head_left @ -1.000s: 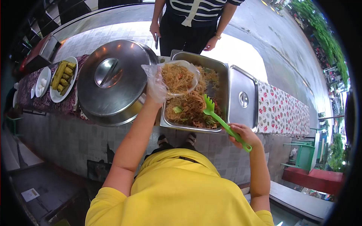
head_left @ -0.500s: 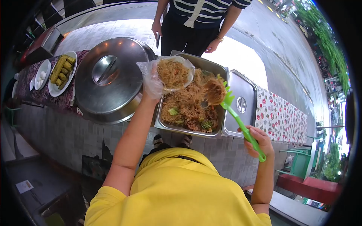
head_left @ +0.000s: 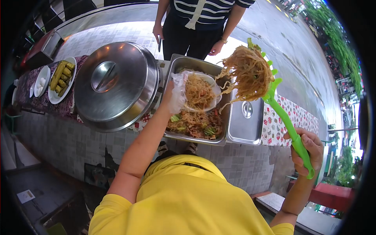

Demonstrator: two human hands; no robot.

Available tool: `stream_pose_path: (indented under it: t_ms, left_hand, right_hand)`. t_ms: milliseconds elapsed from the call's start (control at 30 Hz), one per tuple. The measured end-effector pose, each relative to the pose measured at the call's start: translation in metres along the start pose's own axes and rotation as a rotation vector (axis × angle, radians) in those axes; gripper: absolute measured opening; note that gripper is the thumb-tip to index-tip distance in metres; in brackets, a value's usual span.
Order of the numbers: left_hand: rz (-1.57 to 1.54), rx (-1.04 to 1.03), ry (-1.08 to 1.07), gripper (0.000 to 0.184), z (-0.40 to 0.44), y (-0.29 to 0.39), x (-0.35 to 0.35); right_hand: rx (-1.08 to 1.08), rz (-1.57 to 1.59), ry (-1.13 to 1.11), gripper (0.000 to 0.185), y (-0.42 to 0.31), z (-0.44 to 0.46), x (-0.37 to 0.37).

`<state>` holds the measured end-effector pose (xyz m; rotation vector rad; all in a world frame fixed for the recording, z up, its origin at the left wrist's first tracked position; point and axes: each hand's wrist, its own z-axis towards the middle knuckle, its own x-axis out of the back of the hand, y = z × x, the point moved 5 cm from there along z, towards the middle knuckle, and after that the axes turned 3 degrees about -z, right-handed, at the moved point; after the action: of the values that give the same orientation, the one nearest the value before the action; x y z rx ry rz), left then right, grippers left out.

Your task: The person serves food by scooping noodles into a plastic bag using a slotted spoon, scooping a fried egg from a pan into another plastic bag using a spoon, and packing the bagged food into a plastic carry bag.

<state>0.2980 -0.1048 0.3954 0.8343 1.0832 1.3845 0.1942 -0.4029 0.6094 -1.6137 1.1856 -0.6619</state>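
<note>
My left hand (head_left: 174,96), covered by clear plastic, grips a white plate (head_left: 216,91) at its left side. A portion of thin brown noodles (head_left: 199,92) lies on that plate, which is over a steel food tray (head_left: 224,135) of more noodles with bits of green vegetable. In my right hand (head_left: 310,150), closed round the handle, is a green pasta server (head_left: 285,117). Its toothed head carries a large clump of noodles (head_left: 250,74), raised above and right of the plate, with loose strands trailing toward the plate.
A large round steel lid (head_left: 117,84) stands left of the tray, and a flat steel lid (head_left: 244,123) lies to its right. Farther left are an oval plate of leaf-wrapped food (head_left: 62,78) and a plate of eggs (head_left: 42,81). A person (head_left: 196,31) stands across the table.
The pasta server has risen out to the right with its clump of noodles. My left hand has shifted the plate right and slightly down over the tray.
</note>
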Motion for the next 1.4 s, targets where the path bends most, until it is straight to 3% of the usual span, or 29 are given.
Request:
stream_pose_path:
  t_ms: [167,267,333,433,500,567,600,700,767,833,933,1000,1067,1167,1200,1267,1300,1367,1400]
  left_hand:
    - [0.181,-0.112,-0.19,0.028,0.002,0.003,-0.006]
    - [-0.297,0.09,-0.176,0.029,0.0,0.016,-0.013]
    - [-0.786,0.425,-0.066,0.03,-0.006,-0.001,-0.017]
    - [-0.876,0.483,0.012,0.027,-0.005,0.01,-0.025]
    - [-0.396,0.487,0.116,0.03,-0.004,0.008,-0.015]
    - [-0.252,0.482,0.159,0.032,-0.004,0.001,-0.009]
    - [-0.349,0.477,0.151,0.033,-0.004,-0.005,-0.01]
    - [-0.578,0.497,0.052,0.032,-0.002,0.016,-0.021]
    - [-0.564,0.366,-0.074,0.032,0.001,0.028,-0.025]
    - [-0.406,0.081,-0.235,0.034,-0.001,0.012,-0.022]
    - [-1.011,0.213,-0.332,0.04,-0.012,-0.026,-0.025]
    - [-0.337,0.168,-0.387,0.043,-0.006,0.011,-0.024]
    - [-0.174,0.107,-0.374,0.045,-0.008,0.017,-0.022]
    - [-0.612,0.145,-0.319,0.046,-0.011,-0.008,-0.027]
    - [-0.695,0.257,-0.302,0.045,-0.009,-0.002,-0.03]
    - [-0.626,0.248,-0.269,0.044,-0.011,-0.005,-0.026]
    - [-0.472,0.123,-0.257,0.043,-0.011,-0.008,-0.017]
    - [-0.312,0.067,-0.209,0.041,-0.012,-0.011,-0.003]
    - [-0.306,0.136,-0.171,0.04,-0.014,-0.012,0.004]
  right_hand:
    - [-0.083,-0.159,-0.013,0.04,-0.003,0.007,-0.005]
    - [-0.212,-0.257,0.012,0.038,0.005,0.024,-0.01]
    - [-0.292,-0.326,0.055,0.034,0.026,0.041,-0.01]
    - [-0.192,-0.744,0.193,0.029,0.047,0.048,-0.019]
    - [0.17,-1.097,0.238,0.035,0.063,0.052,-0.022]
    - [0.593,-1.326,0.321,0.04,0.071,0.052,-0.044]
    - [0.514,-1.439,0.34,0.048,0.079,0.053,-0.048]
    - [0.478,-1.503,0.356,0.052,0.077,0.052,-0.052]
    - [0.484,-1.514,0.374,0.053,0.06,0.046,-0.051]
    - [0.491,-1.536,0.369,0.053,0.051,0.04,-0.052]
    - [0.466,-1.565,0.315,0.053,0.051,0.037,-0.055]
    - [0.48,-1.555,0.372,0.053,0.042,0.033,-0.052]
    - [0.479,-1.535,0.376,0.051,0.036,0.031,-0.052]
    - [0.414,-1.496,0.301,0.049,0.032,0.03,-0.045]
    - [0.406,-1.411,0.34,0.048,0.024,0.023,-0.039]
    - [0.355,-1.302,0.36,0.048,0.009,0.006,-0.027]
    - [0.314,-1.28,0.349,0.048,0.005,-0.001,-0.023]
    - [0.175,-1.366,0.238,0.048,0.01,-0.011,-0.019]
    - [0.199,-1.366,0.188,0.043,0.022,-0.009,-0.021]
